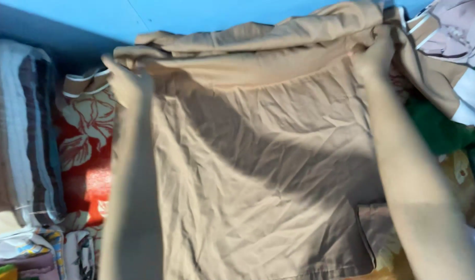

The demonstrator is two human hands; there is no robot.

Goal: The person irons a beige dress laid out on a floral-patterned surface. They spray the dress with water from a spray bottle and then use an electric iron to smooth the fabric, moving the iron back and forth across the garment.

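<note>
Near edge: hem of the wrinkled tan cotton garment lies flat toward the camera, body spread between both forearms. Long axis of the folded top band runs left-right, far side. Left hand pinches the band's left end, fingers closed on the fabric. Right hand grips the right end, fingers wrapped into the bunched cloth. Both hands sit at the band itself, touching it, about equally far out. Left of it: red floral-print cloth, striped grey folded blanket. Right: green fabric. Behind: blue wall.
</note>
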